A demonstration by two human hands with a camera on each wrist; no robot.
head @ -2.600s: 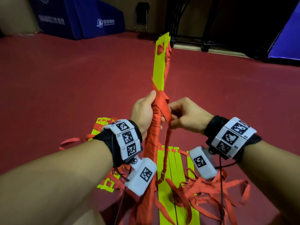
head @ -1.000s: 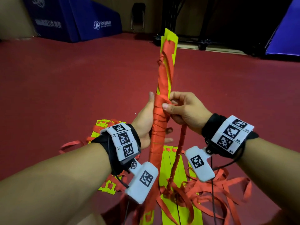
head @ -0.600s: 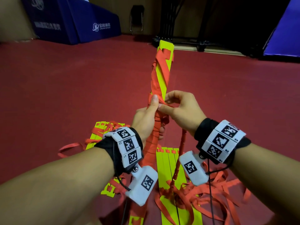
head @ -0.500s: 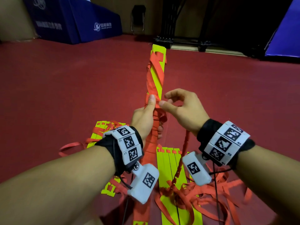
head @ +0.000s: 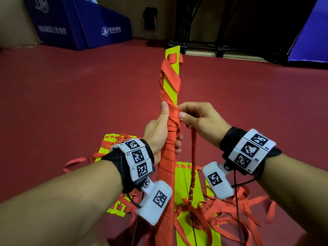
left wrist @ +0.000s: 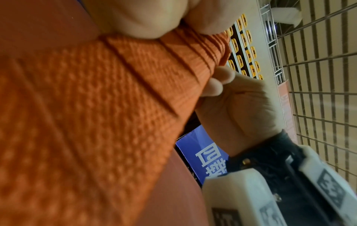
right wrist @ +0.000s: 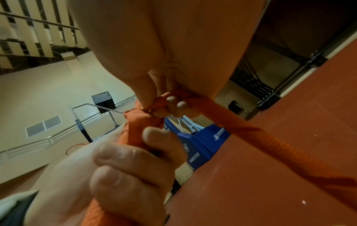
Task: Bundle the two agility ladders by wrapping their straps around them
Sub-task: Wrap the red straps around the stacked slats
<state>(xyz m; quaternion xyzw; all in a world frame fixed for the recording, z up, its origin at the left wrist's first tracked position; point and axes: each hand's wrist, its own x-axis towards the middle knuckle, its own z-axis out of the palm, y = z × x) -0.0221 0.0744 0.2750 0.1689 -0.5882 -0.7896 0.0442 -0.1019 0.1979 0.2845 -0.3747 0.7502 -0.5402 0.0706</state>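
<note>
Two blue pads [head: 99, 31] at far wall carry white logo, lettering too small to read. Left hand [head: 158, 134] grip clenched round upright wrapped ladder bundle [head: 170, 96]; right hand [head: 200, 119] pinches orange strap [head: 193, 157]. Second ladder [head: 184, 183] lies loose on red floor [head: 71, 96], open either side.

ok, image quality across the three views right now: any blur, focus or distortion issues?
Head: sharp on both hands and the bundle, wide-angle bending at the edges, dim background. Left wrist: strap too close, soft. Right wrist: near fingers blurred, strong distortion.
</note>
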